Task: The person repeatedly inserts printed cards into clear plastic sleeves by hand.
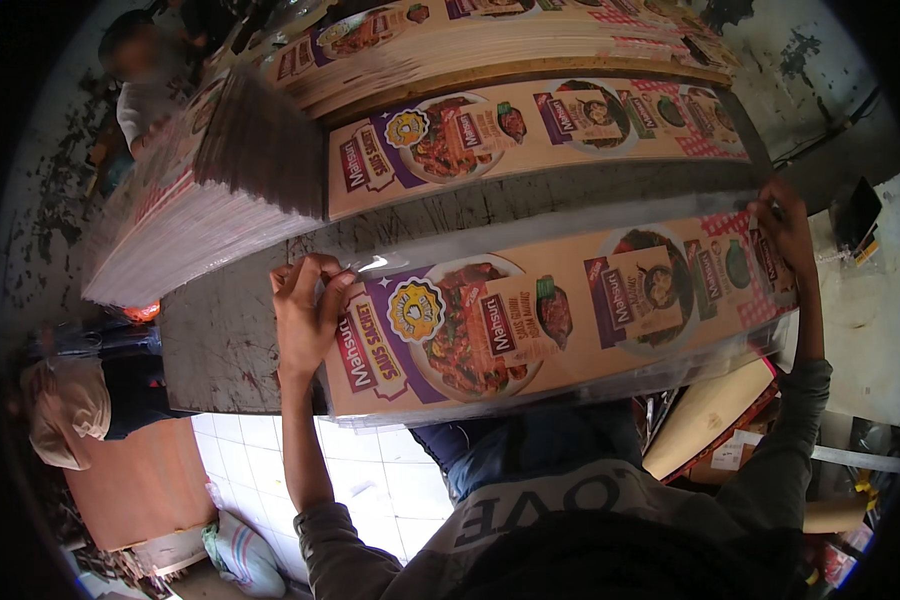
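Fingers of the left hand (pixel 305 305) pinch the clear film (pixel 530 225) at one corner of the printed carton sheet (pixel 560 310); right hand (pixel 785 225) grips the far end, fingers probably curled. Sheet's lying on the worktable (pixel 220 340), looks light, floppy and slick, so hold the edges.

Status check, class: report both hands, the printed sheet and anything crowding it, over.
Left hand pinching clear film at the printed sheet's left end. Right hand gripping the right end. Sheet lies flat on the grey table. Stacked sheets crowd behind, apart.
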A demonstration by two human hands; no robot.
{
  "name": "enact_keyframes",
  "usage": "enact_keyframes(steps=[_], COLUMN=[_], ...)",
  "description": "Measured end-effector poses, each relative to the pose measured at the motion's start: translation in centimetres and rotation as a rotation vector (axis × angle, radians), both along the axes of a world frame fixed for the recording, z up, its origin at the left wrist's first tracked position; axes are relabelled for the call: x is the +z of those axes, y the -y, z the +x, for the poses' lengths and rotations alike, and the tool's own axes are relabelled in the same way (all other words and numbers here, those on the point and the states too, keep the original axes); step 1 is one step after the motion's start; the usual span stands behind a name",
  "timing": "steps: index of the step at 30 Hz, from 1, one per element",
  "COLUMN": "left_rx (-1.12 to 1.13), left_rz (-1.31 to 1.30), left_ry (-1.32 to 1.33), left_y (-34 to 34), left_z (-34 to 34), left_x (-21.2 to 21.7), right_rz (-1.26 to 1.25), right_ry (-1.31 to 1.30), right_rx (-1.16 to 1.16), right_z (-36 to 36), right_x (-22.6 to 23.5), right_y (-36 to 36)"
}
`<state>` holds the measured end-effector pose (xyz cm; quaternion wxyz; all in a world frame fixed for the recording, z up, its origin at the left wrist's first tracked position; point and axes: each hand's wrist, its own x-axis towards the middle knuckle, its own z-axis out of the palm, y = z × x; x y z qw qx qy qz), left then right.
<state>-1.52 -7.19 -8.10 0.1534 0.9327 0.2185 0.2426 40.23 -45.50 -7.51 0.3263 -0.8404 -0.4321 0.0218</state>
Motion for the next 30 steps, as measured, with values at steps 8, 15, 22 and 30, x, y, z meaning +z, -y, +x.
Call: enact_keyframes(steps=[8, 15, 22, 30], left_rx=[0.132, 0.523, 0.567, 0.492], left_rz=[0.068, -0.157, -0.222, -0.287], left_ry=[0.127, 0.087, 0.113, 0.166], left_y=[2.4, 9.0, 9.6, 9.2], left_z=[-1.1, -7.1, -7.3, -6.9], left_x=[0.0, -0.6, -0.6, -0.3], right_rz=[0.084, -0.034, 0.035, 0.126], right_ry=[0.339, 0.292, 0.269, 0.312], right_rx=[-0.126, 0.076, 0.682, 0.716], right_z=[-4.8, -12.4, -20.2, -24.3], right_x=[1.9, 2.8, 2.0, -0.6], right_y=[-1.3, -0.4, -8.5, -10.2])
